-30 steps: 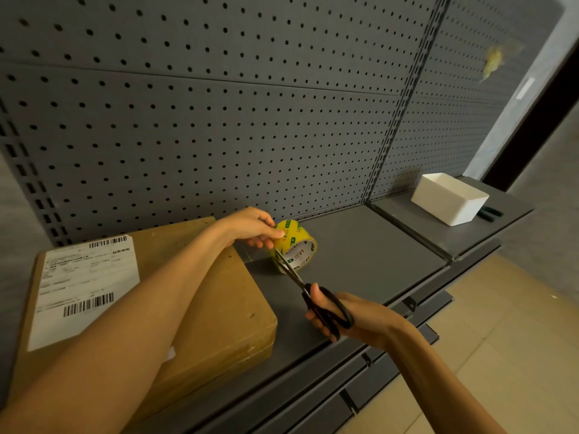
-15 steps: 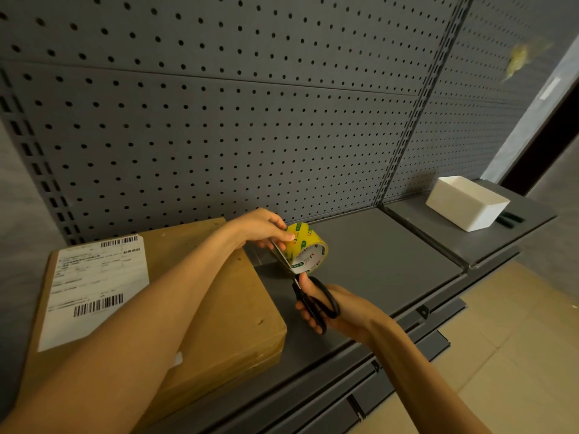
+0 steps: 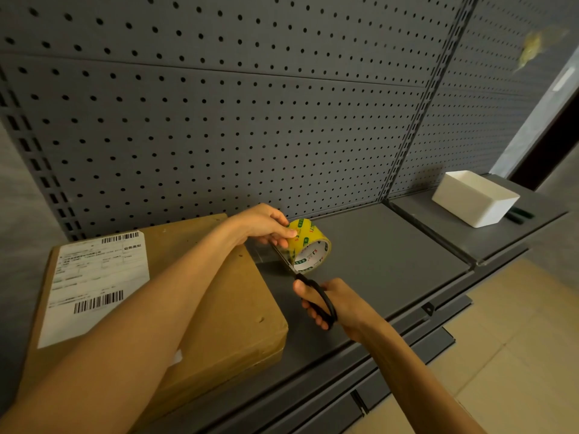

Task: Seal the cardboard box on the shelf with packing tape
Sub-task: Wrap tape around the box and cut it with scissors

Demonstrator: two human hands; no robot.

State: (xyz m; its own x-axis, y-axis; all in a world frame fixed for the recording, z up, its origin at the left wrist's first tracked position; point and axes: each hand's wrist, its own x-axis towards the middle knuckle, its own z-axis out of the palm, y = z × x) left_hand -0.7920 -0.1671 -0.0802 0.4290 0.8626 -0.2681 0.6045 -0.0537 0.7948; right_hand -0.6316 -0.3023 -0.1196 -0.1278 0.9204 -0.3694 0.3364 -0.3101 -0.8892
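A flat brown cardboard box (image 3: 225,311) with a white shipping label (image 3: 94,277) lies on the grey shelf (image 3: 391,255). My left hand (image 3: 263,227) grips a yellow roll of packing tape (image 3: 310,245) just right of the box. A clear strip of tape (image 3: 263,250) stretches from the roll back to the box's right edge. My right hand (image 3: 329,303) holds black-handled scissors (image 3: 313,292), whose blades reach up into the strip beside the roll.
A white plastic bin (image 3: 476,198) stands on the adjoining shelf at the right, with dark markers (image 3: 518,214) beside it. A grey pegboard wall (image 3: 219,120) rises behind the shelf. Tan floor tiles (image 3: 517,355) lie below at the right.
The scissors and my right hand have moved up toward the roll, and the blades have gone from open to nearly closed on the tape strip. My left hand keeps holding the roll.
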